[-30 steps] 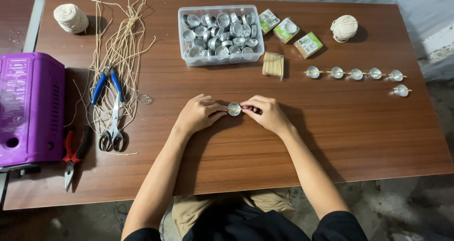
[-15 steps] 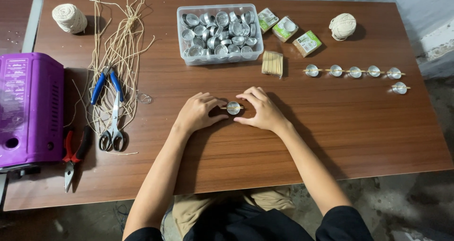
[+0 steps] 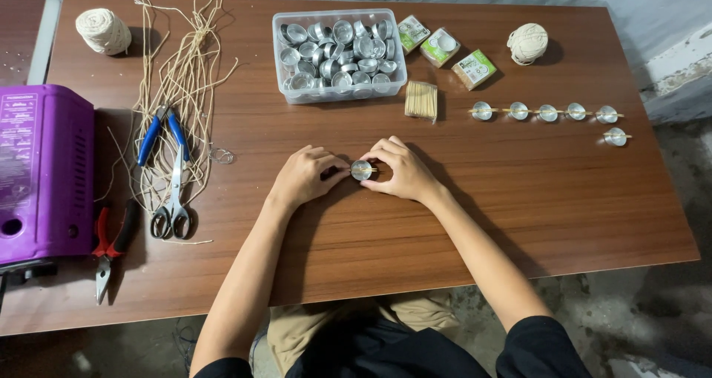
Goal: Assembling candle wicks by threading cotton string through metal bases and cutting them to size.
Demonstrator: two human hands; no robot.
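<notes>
Your left hand [image 3: 300, 176] and right hand [image 3: 401, 172] pinch the small metal cup [image 3: 361, 170] between their fingertips, just in front of the clear tub of cups [image 3: 339, 89]. Hold the cup flat on the table [image 3: 519, 200] and keep the thin stick [image 3: 366, 171] centred across its rim.

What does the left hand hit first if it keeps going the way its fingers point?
The left hand points right, at the small metal cup its fingertips already touch; right behind that is the right hand, holding the cup's other side.
</notes>
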